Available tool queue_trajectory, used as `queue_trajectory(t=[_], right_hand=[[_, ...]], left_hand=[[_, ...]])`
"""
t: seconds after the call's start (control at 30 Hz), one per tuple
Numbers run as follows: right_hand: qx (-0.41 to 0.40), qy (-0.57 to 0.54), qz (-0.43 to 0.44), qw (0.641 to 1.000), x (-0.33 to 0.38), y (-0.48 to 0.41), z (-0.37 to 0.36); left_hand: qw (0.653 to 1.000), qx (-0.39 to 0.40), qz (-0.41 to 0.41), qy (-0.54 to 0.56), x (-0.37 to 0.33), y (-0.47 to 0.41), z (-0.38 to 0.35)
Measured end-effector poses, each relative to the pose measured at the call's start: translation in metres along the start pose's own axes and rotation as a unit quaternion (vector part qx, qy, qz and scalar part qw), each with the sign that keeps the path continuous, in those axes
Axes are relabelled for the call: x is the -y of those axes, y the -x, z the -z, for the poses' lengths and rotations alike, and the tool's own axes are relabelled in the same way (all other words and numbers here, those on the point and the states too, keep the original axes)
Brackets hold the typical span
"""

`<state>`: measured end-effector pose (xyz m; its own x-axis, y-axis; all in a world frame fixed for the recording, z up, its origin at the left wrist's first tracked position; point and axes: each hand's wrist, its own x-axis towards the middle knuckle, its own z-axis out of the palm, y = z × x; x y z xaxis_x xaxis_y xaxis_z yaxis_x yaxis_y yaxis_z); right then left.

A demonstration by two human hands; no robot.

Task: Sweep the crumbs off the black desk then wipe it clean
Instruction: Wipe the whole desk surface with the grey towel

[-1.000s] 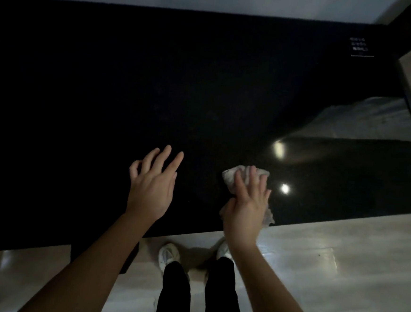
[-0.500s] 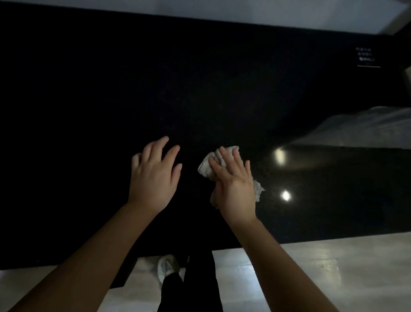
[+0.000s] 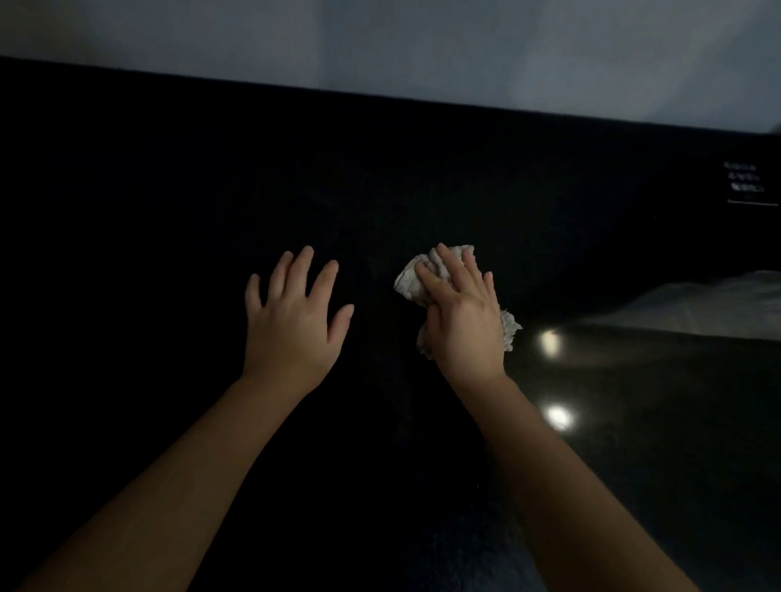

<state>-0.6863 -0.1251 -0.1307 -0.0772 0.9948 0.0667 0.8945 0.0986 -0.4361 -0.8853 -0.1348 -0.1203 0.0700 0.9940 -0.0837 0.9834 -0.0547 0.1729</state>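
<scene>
**Head view: flat hand on cloth, mid-desk**

Head camera looks down on the black desk point(image 3: 152, 207), which fills most of the dim frame and meets a pale grey wall point(image 3: 354, 22) along its far edge. Both bare forearms reach in from the bottom.

The right hand point(image 3: 463, 322) lies palm-down on a crumpled pale cloth point(image 3: 410, 283), fingers straight and close together, pressing it onto the desktop. The cloth sits near the middle of the desk. It pokes out past the fingertips and thumb side, and a ragged corner shows beyond the little-finger side.

The left hand point(image 3: 293, 316) is beside it, well clear of the cloth, palm-down over the bare desktop with fingers spread and holding nothing. Whether it touches the surface or hovers just above cannot be told.

Two bright light reflections point(image 3: 549, 342) glint on the glossy top just right of the right wrist. A small block of white print point(image 3: 746, 179), too blurred to read, sits near the far right corner. Crumbs cannot be made out in this light.
</scene>
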Motion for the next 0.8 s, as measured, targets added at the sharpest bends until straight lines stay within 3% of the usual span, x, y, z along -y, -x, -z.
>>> queue_trajectory(t=[0.43,0.8], right_hand=[[-0.012,-0.005,0.012,1.0,-0.026,-0.115,0.0],[-0.043,-0.005,0.007,0.999,-0.037,-0.183,-0.002]], left_hand=[[0.999,-0.012,0.046,0.01,-0.013,-0.113,0.005],[0.998,-0.031,0.053,0.022,0.021,-0.186,0.011]])
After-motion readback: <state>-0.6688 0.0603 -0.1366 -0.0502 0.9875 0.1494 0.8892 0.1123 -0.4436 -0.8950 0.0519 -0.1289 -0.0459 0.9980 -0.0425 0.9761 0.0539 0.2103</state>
